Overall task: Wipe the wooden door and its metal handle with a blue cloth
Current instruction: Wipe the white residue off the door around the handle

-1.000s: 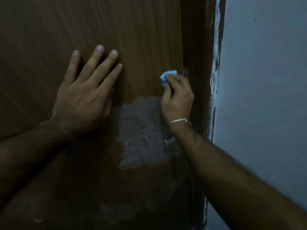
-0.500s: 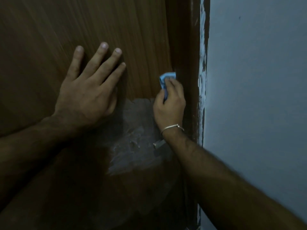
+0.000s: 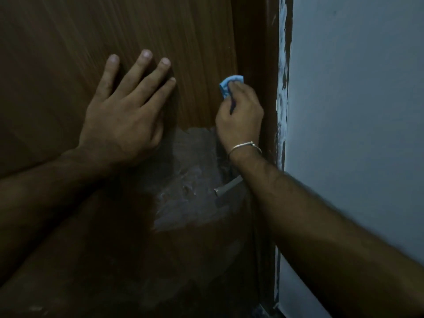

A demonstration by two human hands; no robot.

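The brown wooden door [image 3: 68,53] fills the left and middle of the head view. My left hand [image 3: 124,118] lies flat on it, fingers straight and spread. My right hand [image 3: 241,115] grips a small bunched blue cloth [image 3: 226,84] and presses it against the door beside its right edge. The cloth pokes out above my fingers. Below my right wrist the metal handle [image 3: 227,188] sticks out, partly hidden by my forearm. A pale, dull patch [image 3: 190,180] covers the wood around the handle.
A dark brown door frame [image 3: 257,53] runs down just right of the cloth. Beyond it is a grey-blue wall [image 3: 355,111], with smeared pale paint [image 3: 283,88] along the frame's edge. The scene is dim.
My right hand with the cloth has stayed by the door's right edge, shifting only slightly. The left hand remains flat on the wood. The camera view has drifted a little.
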